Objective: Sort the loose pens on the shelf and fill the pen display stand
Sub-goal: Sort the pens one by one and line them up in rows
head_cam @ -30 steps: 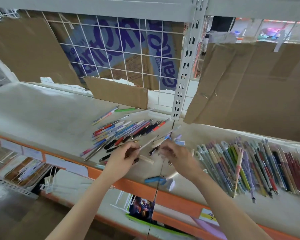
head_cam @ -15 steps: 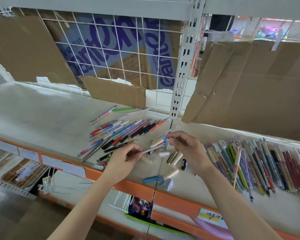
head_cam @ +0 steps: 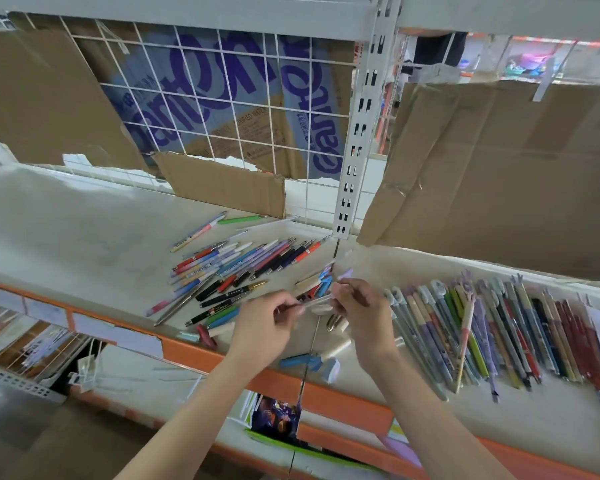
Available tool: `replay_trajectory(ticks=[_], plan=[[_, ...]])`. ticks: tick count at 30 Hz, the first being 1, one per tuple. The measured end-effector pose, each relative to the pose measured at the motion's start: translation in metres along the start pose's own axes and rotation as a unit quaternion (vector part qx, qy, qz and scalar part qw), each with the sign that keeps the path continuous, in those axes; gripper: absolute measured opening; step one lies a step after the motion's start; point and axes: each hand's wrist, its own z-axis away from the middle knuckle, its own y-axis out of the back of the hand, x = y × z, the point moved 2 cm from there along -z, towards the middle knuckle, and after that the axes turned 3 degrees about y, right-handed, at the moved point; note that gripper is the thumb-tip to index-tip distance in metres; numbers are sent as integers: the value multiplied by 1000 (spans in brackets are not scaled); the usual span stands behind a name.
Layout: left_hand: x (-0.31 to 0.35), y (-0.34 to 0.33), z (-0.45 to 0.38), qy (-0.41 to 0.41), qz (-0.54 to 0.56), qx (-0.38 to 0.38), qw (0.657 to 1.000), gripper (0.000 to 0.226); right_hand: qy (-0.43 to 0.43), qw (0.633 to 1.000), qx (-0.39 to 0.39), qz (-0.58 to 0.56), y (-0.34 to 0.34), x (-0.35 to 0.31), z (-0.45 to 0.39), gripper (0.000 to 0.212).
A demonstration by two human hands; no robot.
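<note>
White pen (head_cam: pixel 315 302) pinched between left hand (head_cam: pixel 267 320), right hand (head_cam: pixel 361 306).

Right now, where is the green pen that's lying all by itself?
In the head view the green pen lies at the back of the shelf, left of the white upright post, just in front of the torn cardboard flap and behind the mixed pen pile.

We are looking at a stationery shop's stockroom or sales floor: slotted metal shelving (head_cam: pixel 362 133) is carrying loose pens (head_cam: pixel 243 268) on a shelf (head_cam: pixel 66 230) with orange price-label edging (head_cam: pixel 187 351), and flattened cardboard (head_cam: pixel 499 174) is backing a wire grid (head_cam: pixel 222 98).
</note>
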Motion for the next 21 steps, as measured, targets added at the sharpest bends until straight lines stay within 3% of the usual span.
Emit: replay_trajectory(ticks=[4, 10, 13, 15, 18, 21], plan=[[14, -14, -3, -95, -55, 18, 994, 7, -44, 998, 34, -28, 20, 2, 8, 6], [43, -55, -23, -101, 12, -41, 994, 23, 22, 993, 50, -109, 63, -32, -3, 28], [51, -77, -21, -144, 4, -47, 988, 33, 95, 987, 104, 81, 97, -47, -10, 25], [55, -93, -19, -182, -51, -64, 980, 36, 124, 958, 96, 238, 107, -49, -12, 23], [57, -111, -19, -215, -193, -97, 953, 35, 127, 926, 56, 350, 104, -40, -11, 21], [48, -104, -22, -243, -226, -67, 941, 29, 128, 903, 8, 409, 91, -27, -10, 26]])
